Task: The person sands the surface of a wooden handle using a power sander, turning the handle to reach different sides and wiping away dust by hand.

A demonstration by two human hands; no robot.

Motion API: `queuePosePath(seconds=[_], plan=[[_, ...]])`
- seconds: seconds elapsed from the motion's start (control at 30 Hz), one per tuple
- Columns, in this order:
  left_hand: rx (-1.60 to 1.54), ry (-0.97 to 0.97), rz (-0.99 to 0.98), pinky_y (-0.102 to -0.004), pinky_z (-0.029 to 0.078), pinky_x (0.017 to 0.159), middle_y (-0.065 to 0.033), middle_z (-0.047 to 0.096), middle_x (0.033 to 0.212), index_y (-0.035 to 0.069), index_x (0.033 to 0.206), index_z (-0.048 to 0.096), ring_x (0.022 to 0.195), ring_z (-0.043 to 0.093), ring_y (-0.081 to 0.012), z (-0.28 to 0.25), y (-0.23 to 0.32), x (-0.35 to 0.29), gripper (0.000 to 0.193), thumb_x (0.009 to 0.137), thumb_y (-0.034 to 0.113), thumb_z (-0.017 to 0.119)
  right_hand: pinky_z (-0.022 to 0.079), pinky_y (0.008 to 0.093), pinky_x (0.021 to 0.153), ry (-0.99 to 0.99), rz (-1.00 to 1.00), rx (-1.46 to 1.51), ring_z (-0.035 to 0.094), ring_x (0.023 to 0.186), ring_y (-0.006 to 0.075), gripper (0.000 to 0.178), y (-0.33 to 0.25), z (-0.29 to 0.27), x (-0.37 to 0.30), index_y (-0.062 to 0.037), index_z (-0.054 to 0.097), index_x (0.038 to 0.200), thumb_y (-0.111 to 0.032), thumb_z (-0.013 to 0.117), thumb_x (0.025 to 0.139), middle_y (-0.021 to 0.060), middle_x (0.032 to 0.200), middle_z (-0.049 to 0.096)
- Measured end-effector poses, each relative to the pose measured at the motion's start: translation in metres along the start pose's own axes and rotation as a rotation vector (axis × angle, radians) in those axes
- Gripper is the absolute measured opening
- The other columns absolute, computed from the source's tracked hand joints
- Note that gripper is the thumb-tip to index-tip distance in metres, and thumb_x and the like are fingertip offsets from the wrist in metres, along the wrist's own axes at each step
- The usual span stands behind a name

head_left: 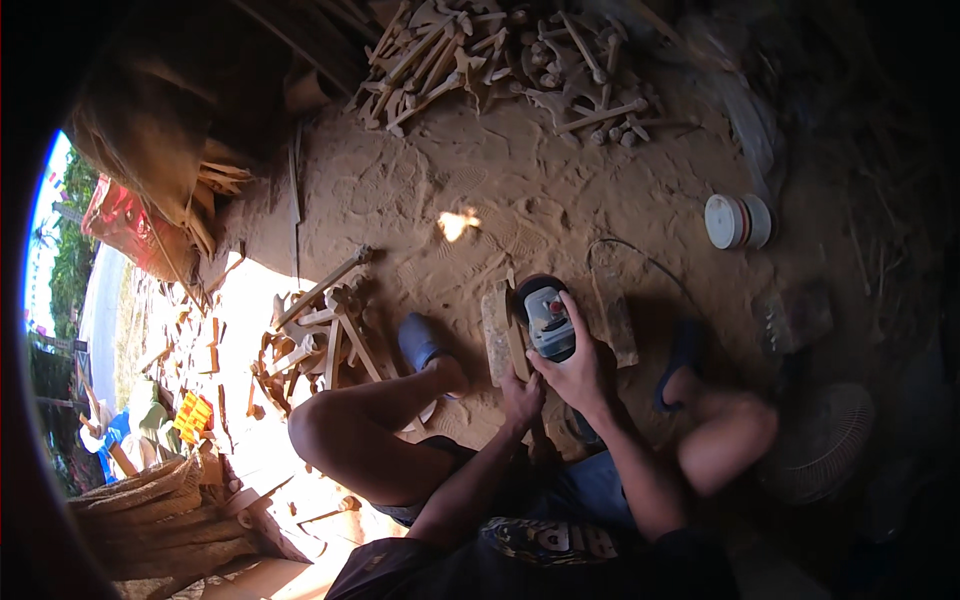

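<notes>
Between my knees, my right hand (582, 368) is closed around a rounded grey-and-black power tool (550, 318) that looks like a sander. My left hand (522, 400) grips the near end of a narrow wooden stick (516, 340). The stick points away from me, close along the tool's left side; whether they touch is hard to tell. Under and beside the stick lies a pale, worn block (496, 325). Another block (622, 332) shows to the right of the tool. Parts of my left fingers are hidden.
On my left lies a pile of wooden pieces (335, 325), partly in bright sun. Larger heaps of shaped wood (440, 60) are at the far side. A white round container (735, 221) sits far right, a fan (825, 440) near right. A thin cable (650, 262) curves over the sandy ground.
</notes>
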State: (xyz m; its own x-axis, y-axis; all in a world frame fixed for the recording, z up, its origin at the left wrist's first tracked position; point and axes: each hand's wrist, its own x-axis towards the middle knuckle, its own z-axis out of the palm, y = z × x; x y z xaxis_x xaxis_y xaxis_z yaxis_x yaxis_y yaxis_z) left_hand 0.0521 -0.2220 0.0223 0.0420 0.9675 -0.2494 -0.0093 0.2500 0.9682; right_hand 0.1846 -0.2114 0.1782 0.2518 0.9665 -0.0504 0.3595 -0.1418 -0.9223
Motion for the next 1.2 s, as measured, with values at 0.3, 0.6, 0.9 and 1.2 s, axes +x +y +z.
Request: queuePosePath(seconds=[0.3,0.6,0.9,1.2], plan=[[0.039,-0.004,-0.041,-0.0332,0.052,0.067,-0.0077,0.071,0.093,-0.002,0.127,0.062,0.079,0.065,-0.0135,-0.004,-0.008,0.002,0.029,0.099,0.001,0.061,0.052,0.042,0.111,-0.014,0.021,-0.037,0.064,0.137,0.0338,0.098,-0.013,0.002,0.014,-0.0082,0.037,0.166,-0.016,0.089,0.083,0.0242,0.149,0.062],[0.132,-0.018,-0.142,-0.0365,0.052,0.067,-0.0094,0.065,0.084,-0.001,0.124,0.061,0.074,0.063,-0.0174,-0.003,0.0,0.001,0.029,0.095,0.002,0.062,0.049,0.0424,0.116,0.064,-0.041,-0.05,0.061,0.141,0.0347,0.1,-0.028,0.011,0.044,-0.0084,0.034,0.167,-0.015,0.089,0.083,0.0251,0.154,0.058],[0.101,-0.012,-0.045,-0.0388,0.055,0.078,-0.0132,0.068,0.09,-0.001,0.128,0.061,0.083,0.066,-0.0222,-0.008,-0.024,0.005,0.033,0.095,0.004,0.064,0.046,0.0426,0.119,0.001,-0.021,-0.036,0.056,0.145,0.036,0.101,-0.023,0.005,0.007,-0.0056,0.032,0.168,-0.015,0.088,0.084,0.0258,0.158,0.054],[-0.026,-0.009,-0.198,-0.0336,0.052,0.064,-0.0069,0.064,0.08,0.002,0.114,0.061,0.071,0.062,-0.0144,-0.012,0.013,0.0,0.017,0.099,0.008,0.067,0.046,0.0402,0.118,0.159,-0.067,0.026,0.059,0.139,0.029,0.096,0.006,-0.025,-0.003,0.0002,0.036,0.164,-0.003,0.086,0.082,0.0224,0.153,0.057]])
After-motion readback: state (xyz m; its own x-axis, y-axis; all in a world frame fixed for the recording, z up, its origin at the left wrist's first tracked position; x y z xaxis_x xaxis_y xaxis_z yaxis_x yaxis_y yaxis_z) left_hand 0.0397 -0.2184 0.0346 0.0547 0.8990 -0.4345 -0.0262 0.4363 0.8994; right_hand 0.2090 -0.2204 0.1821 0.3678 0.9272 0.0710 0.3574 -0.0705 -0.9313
